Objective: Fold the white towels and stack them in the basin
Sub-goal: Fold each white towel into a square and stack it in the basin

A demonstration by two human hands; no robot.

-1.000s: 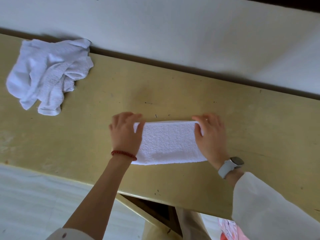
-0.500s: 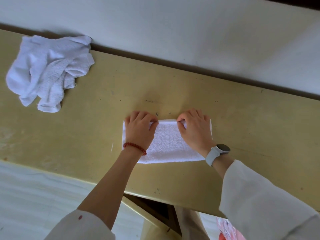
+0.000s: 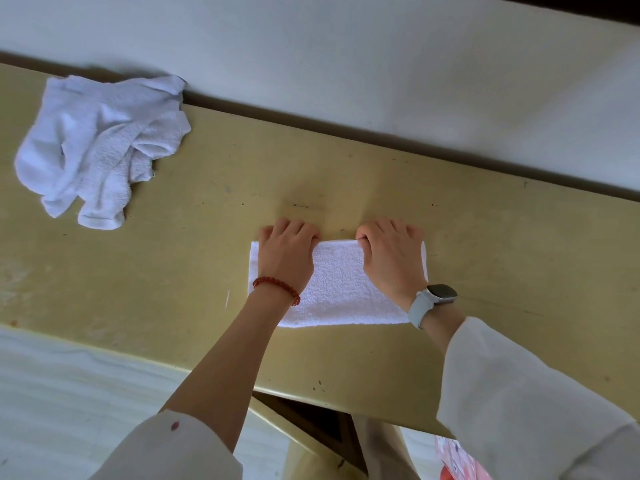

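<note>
Folded towel (image 3: 341,289): white terry strip, lying flat on the bench (image 3: 485,271) near its front edge, directly before me.
My left hand (image 3: 285,258): over the strip's left part, fingers curled down at the far edge; whether they pinch it I cannot tell.
My right hand (image 3: 393,259): over the right part, thumb and forefinger pinching the far edge.
Step in hand, as I judge it: the next fold. I should lift both far corners together, bring them level to the near edge, match the hems, then smooth flat so the stack sits square.
Crumpled towel (image 3: 97,147): unfolded, well apart at far left, against the wall (image 3: 346,64).
Basin: not in view.
</note>
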